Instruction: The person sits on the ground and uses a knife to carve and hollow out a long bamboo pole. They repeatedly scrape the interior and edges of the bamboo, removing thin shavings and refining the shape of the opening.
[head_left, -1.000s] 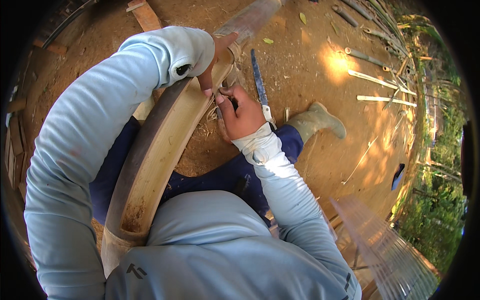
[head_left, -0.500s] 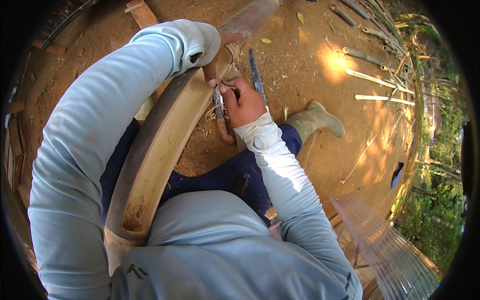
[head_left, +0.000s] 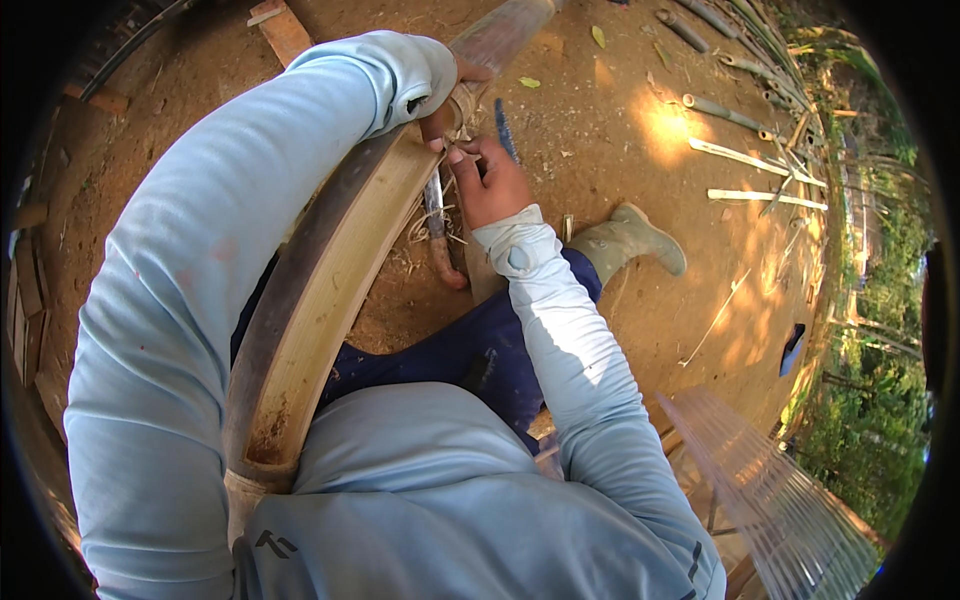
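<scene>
Split bamboo half-culm (head_left: 330,300), long, curved and pale inside, dark on the outer skin, runs from the person's lap up and away toward the reddish dirt ground (head_left: 620,130).

Left hand (head_left: 445,105), its pale blue sleeve arched over the culm, closes round the far end near a node. Right hand (head_left: 490,180), wrist bent, is clenched on a slim blue-handled knife (head_left: 505,130) just beside that edge; dry fibrous shavings (head_left: 420,225) hang below.

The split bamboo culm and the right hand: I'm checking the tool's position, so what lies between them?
In the head view, a knife lies between the split bamboo culm and the right hand, over loose shavings.
</scene>
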